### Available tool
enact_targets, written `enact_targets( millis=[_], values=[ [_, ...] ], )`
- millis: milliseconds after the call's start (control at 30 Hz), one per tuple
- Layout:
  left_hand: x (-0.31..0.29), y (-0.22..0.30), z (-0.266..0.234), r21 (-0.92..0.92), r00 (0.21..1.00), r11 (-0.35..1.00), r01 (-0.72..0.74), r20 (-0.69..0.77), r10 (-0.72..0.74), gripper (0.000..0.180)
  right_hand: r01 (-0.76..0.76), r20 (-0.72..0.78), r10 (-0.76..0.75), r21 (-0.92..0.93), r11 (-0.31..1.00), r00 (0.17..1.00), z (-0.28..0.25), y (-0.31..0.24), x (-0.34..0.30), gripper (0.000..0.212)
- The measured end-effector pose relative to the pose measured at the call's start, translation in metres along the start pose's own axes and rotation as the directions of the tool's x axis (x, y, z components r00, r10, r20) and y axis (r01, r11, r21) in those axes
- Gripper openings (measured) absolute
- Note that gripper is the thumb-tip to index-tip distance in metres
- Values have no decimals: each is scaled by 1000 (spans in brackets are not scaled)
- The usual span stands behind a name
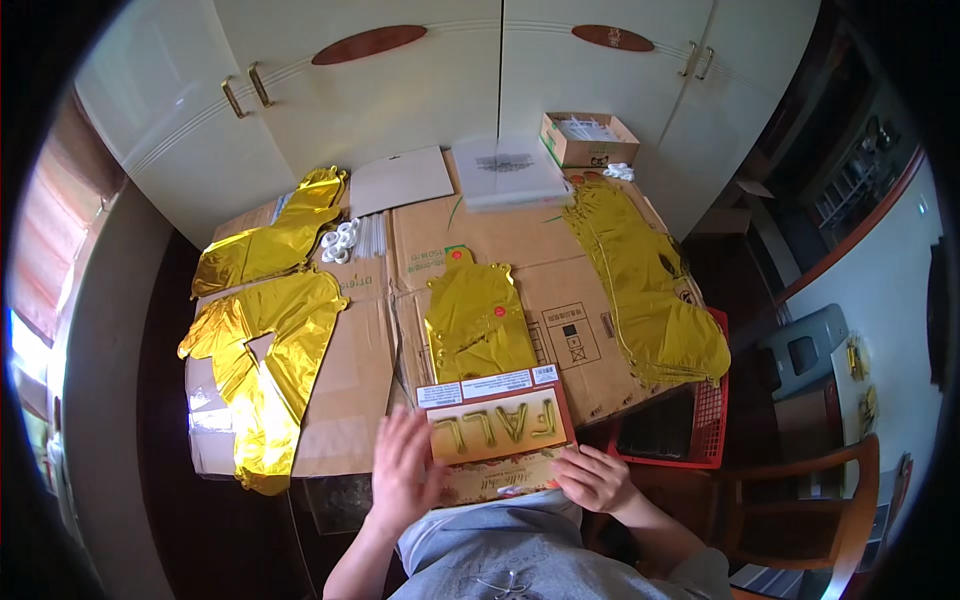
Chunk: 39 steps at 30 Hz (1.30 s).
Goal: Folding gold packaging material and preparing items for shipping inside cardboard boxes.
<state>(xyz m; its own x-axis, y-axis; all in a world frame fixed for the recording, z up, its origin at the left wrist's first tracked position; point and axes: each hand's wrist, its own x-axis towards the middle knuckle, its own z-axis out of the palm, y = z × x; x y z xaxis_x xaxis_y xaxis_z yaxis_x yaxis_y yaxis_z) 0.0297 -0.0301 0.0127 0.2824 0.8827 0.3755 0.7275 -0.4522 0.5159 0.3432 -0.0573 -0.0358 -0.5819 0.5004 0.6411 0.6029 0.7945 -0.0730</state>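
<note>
A printed card (495,432) with a picture of gold letter balloons lies at the table's front edge, close to my body. Its lower part, a leaf-patterned panel (490,476), hangs toward my lap. My right hand (596,480) pinches the card at its right edge, thumb and fingers together. By the card's left edge my left hand (405,468) is raised with fingers stretched out, slightly blurred; whether it touches the card I cannot tell. Just beyond the card lies a flat gold foil balloon (480,320), its near end covered by the card.
More flat foil balloons lie left (305,345), far left (255,250) and right (640,275) on the cardboard sheet (350,390). White ribbon rolls (340,243), clear straws (372,238), plastic bags (510,182) and a small box (600,155) stand behind. A red basket (712,430) is below right.
</note>
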Motion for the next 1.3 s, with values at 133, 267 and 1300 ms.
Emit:
enact_targets(
  millis=[133, 267, 1300],
  values=[
    [28, 24, 16, 13, 936, 981, -194, 303, 181, 61, -29, 70, 31, -24, 999, 997, 8, 10, 6, 11],
    [46, 20, 45, 131, 898, 948, -291, 378, 224, 70, -30, 103, 30, 0, 1000, 994, 15, 20, 12, 12],
    [68, 12, 66, 252, 925, 942, -222, 361, 122, 75, -802, 477, 655, 456, 386, 586, 112, 180, 178, 64]
  ],
)
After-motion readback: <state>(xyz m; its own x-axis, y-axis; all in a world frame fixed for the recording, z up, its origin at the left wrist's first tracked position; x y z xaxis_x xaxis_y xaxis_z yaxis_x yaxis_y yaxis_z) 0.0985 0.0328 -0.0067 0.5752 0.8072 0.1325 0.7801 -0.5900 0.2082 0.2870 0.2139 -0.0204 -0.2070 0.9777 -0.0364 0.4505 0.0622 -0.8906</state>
